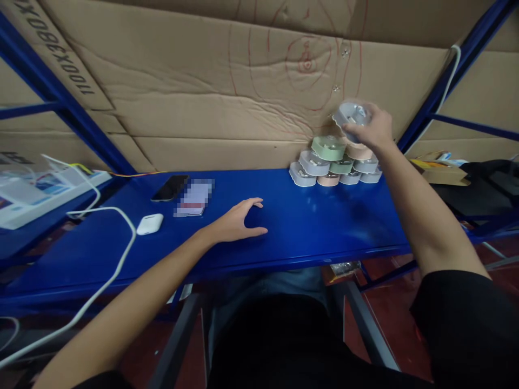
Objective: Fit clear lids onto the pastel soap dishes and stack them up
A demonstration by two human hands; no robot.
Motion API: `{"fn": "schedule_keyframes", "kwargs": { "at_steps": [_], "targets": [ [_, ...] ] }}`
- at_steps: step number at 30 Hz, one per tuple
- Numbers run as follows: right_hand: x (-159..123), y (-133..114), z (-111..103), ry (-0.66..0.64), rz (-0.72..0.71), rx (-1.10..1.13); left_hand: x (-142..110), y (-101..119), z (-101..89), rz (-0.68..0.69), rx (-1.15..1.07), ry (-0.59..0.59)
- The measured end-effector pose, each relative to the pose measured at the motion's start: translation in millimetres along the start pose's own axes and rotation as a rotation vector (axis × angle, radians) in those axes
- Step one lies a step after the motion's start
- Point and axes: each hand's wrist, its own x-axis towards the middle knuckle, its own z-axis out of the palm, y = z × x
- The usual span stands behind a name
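Observation:
My right hand [375,128] is closed round a small grey plastic case [349,114] with a clear top and something whitish inside, slightly blurred. It is at the top of a pyramid of similar cases; whether it touches those below I cannot tell. In that stack are a green case [327,148], a grey case [313,163], a peach case [328,179] and several more. My left hand [239,220] is at the middle of the blue table [279,246], its thumb and fingers apart with nothing between them.
On the left of the table lie a black phone [170,188], a second phone with a blurred-out screen [194,198] and a white earbud case [150,224]. A white cable [121,259] loops past the left edge. Cardboard [194,65] lines the back between blue metal posts.

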Motion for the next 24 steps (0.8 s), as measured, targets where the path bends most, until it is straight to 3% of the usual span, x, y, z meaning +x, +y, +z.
{"fn": "schedule_keyframes", "kwargs": {
  "at_steps": [3, 8, 11, 13, 17, 19, 21, 24],
  "targets": [
    [12.5, -6.8, 5.2, -0.094, 0.183, -0.034, -0.2, 2.1, -0.8, 0.0, 0.018, -0.013],
    [5.2, -19.7, 14.4, -0.104, 0.235, -0.063, -0.6, 3.8, -1.2, 0.005, 0.043, -0.036],
    [3.7, -21.4, 13.7, -0.041, 0.261, -0.016, -0.4, 2.6, -0.9, 0.016, 0.044, -0.035],
    [4.5, -12.5, 12.7, 0.089, 0.266, 0.027, -0.2, 1.7, -0.7, 0.02, 0.042, -0.035],
    [0.9, 41.0, 19.6, 0.459, 0.278, 0.071, -0.1, 1.7, -0.8, 0.041, 0.039, -0.023],
    [-8.4, 78.8, 29.4, 0.551, 0.399, 0.133, -0.3, 2.3, -1.0, 0.043, 0.044, -0.021],
    [-22.9, 114.4, 42.1, 0.478, 0.558, 0.254, -0.5, 2.7, -1.3, 0.039, 0.05, -0.024],
    [-45.1, 151.8, 60.9, 0.223, 0.701, 0.445, -0.8, 3.0, -2.0, 0.041, 0.051, -0.029]
  ]
}}
